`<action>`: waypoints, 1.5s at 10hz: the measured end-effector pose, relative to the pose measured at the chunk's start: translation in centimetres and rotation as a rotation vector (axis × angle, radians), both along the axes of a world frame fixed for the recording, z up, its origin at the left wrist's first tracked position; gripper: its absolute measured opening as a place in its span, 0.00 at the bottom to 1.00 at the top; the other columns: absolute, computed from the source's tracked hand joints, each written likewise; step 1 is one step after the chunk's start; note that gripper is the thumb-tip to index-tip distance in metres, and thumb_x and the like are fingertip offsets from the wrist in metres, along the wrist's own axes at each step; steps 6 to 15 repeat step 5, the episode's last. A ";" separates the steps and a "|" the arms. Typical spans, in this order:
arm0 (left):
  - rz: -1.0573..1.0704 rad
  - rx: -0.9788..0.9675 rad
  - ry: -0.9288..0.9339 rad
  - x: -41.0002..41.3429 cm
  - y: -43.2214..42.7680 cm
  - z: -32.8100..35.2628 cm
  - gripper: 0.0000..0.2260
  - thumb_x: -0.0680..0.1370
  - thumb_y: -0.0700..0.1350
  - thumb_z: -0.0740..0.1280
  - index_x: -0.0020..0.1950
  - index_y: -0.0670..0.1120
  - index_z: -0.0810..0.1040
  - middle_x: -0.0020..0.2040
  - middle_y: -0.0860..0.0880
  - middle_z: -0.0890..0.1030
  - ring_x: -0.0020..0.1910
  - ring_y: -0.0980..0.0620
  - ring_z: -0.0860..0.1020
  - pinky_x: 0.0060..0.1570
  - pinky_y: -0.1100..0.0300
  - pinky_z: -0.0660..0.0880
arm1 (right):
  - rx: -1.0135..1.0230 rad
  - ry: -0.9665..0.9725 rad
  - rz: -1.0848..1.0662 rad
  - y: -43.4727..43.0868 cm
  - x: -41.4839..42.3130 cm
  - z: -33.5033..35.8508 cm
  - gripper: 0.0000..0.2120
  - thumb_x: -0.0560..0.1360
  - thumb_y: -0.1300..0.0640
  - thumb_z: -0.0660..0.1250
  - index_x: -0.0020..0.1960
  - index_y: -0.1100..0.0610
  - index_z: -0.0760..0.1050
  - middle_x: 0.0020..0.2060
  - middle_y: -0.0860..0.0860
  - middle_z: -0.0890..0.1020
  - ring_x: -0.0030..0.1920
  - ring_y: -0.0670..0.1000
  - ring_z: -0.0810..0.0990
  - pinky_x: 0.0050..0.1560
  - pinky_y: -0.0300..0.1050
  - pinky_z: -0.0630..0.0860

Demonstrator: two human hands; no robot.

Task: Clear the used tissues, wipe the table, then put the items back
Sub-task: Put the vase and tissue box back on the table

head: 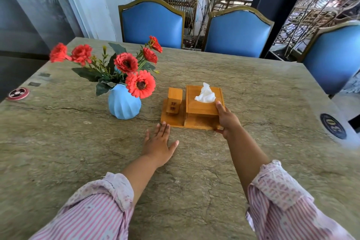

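"Sleeves (93, 210) nearest, pink-striped cotton, cuffs rolled back at the forearms. What are the hands doing?"

"Left hand (156, 143) lies flat on the table (253, 87), fingers straight and spread, holding nothing. Its fingertips are just short of the tray's (173, 121) near left corner."

"And the other?"

"Right hand (228, 121) grips the box (198, 107) at its near right corner: thumb laid on the lid, fingers curled down round the tray's edge."

"What's the box like?"

"Square, honey-coloured wood with a fine grain. A crumpled white tissue (205, 94) stands up from the lid. The box sits on the flat wooden tray, and beside it on the left stands a small upright block (174, 102) with two characters on its face — same wood."

"Table surface?"

"Grey-green stone, matt, veined with thin dark cracks. The tray rests near its middle."

"Anything else on it?"

"A pale blue ribbed vase (123, 103), rounded — left of the tray, close but apart — holding red flowers (140, 84). Round stickers at the left (18, 93) and right (333, 125) edges. Blue padded chairs (152, 23) with brassy curved frames stand beyond."
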State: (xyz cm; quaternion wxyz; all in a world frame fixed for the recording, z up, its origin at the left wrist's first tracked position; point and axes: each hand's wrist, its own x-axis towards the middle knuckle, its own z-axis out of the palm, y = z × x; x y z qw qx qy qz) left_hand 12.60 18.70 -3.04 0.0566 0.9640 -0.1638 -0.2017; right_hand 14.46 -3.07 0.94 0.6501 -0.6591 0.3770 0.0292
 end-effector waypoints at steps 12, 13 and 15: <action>-0.118 0.206 0.210 1.4 -1.1 6.7 0.27 0.81 0.54 0.53 0.78 0.47 0.49 0.79 0.46 0.46 0.78 0.44 0.47 0.75 0.45 0.48 | -0.691 0.112 0.140 0.5 -1.8 1.7 0.30 0.79 0.39 0.50 0.53 0.65 0.74 0.48 0.59 0.80 0.54 0.61 0.78 0.53 0.49 0.71; -0.118 0.206 0.210 1.4 -1.1 6.7 0.27 0.81 0.54 0.53 0.78 0.47 0.49 0.79 0.46 0.46 0.78 0.44 0.47 0.75 0.45 0.48 | -0.691 0.112 0.140 0.5 -1.8 1.7 0.30 0.79 0.39 0.50 0.53 0.65 0.74 0.48 0.59 0.80 0.54 0.61 0.78 0.53 0.49 0.71; -0.118 0.206 0.210 1.4 -1.1 6.7 0.27 0.81 0.54 0.53 0.78 0.47 0.49 0.79 0.46 0.46 0.78 0.44 0.47 0.75 0.45 0.48 | -0.691 0.112 0.140 0.5 -1.8 1.7 0.30 0.79 0.39 0.50 0.53 0.65 0.74 0.48 0.59 0.80 0.54 0.61 0.78 0.53 0.49 0.71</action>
